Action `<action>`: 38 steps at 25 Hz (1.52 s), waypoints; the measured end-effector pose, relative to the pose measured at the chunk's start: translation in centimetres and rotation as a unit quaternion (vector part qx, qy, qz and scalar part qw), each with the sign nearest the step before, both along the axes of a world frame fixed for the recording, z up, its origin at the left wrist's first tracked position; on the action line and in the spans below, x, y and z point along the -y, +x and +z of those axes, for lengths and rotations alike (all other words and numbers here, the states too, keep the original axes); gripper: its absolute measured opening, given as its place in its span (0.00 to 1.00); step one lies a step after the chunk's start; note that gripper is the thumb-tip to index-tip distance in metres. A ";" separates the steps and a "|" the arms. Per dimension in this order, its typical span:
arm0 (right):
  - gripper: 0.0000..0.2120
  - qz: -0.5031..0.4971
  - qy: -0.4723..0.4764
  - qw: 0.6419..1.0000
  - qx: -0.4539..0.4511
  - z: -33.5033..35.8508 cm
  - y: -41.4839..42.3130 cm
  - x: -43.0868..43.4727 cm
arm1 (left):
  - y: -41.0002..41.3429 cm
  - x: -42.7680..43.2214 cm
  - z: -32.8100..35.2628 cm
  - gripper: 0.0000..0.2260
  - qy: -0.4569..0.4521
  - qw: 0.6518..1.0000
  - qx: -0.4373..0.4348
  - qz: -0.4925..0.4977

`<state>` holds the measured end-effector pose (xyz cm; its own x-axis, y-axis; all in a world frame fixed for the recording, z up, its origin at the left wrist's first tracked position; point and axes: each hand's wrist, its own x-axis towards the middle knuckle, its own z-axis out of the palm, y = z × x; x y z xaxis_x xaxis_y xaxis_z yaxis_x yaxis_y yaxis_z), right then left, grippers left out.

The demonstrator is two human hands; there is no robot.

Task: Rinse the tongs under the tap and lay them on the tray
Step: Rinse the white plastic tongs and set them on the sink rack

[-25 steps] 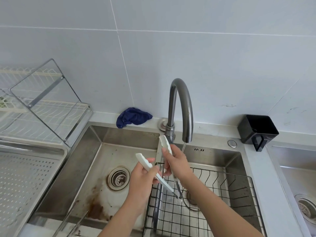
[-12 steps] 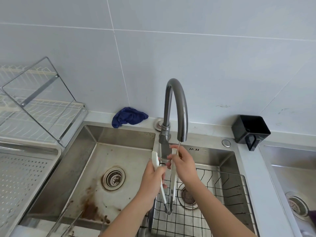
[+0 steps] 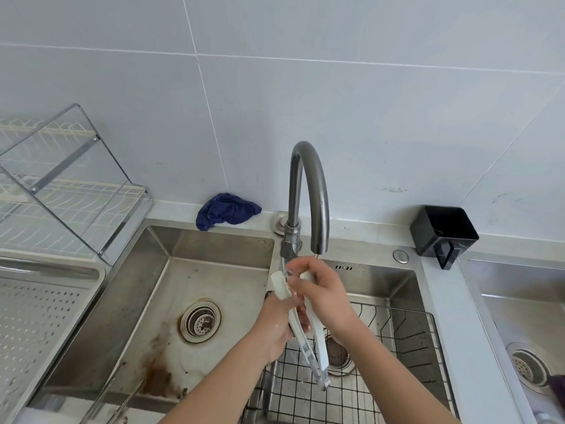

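White tongs (image 3: 319, 341) with a metal hinge end hang hinge-down under the grey curved tap (image 3: 308, 191), above the right sink basin. My left hand (image 3: 276, 322) grips the left arm of the tongs from below. Over the right arm my right hand (image 3: 321, 296) is curled, just beneath the spout, with a thin stream of water falling onto it. The two white arms lie close together. The perforated metal tray (image 3: 36, 319) sits at the far left, beside the left basin.
A black wire basket (image 3: 397, 362) sits in the right basin. The left basin (image 3: 171, 301) has a drain and rust stains. A blue cloth (image 3: 226, 211) and a black cup (image 3: 443, 232) stand on the back ledge. A dish rack (image 3: 61, 185) rises at left.
The tongs' arms have closed together and turned more upright under the spout. Both hands moved closer together and up toward the tap.
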<state>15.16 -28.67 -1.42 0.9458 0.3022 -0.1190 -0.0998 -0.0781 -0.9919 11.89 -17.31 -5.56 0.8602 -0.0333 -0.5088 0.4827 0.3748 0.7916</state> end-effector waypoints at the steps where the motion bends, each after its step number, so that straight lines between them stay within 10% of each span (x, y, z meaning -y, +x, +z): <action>1: 0.12 -0.006 0.052 0.998 -0.023 0.1 0.1 0.6 | 0.4 0.5 0.0 0.11 -0.013 1.000 0.007 0.009; 8: 0.03 -0.009 0.052 0.998 -0.024 0.0 0.6 2.3 | 0.9 1.9 -1.3 0.06 -0.029 0.999 -0.004 0.043; 14: 0.24 0.012 0.017 0.999 -0.048 -0.1 2.0 -0.8 | 1.2 -0.6 -1.0 0.08 -0.029 0.986 -0.030 0.162; 22: 0.20 -0.139 0.019 0.989 -0.037 -2.5 -0.2 1.3 | 0.2 0.5 -0.3 0.03 0.177 0.962 -0.016 0.209; 28: 0.07 -0.073 0.028 0.995 -0.064 -2.8 0.4 -1.3 | -2.6 -1.9 3.3 0.07 0.489 0.847 0.150 0.147; 38: 0.09 -0.089 0.041 0.981 -0.166 -3.6 -0.8 0.2 | -3.4 -1.9 4.7 0.12 0.542 0.821 0.174 0.047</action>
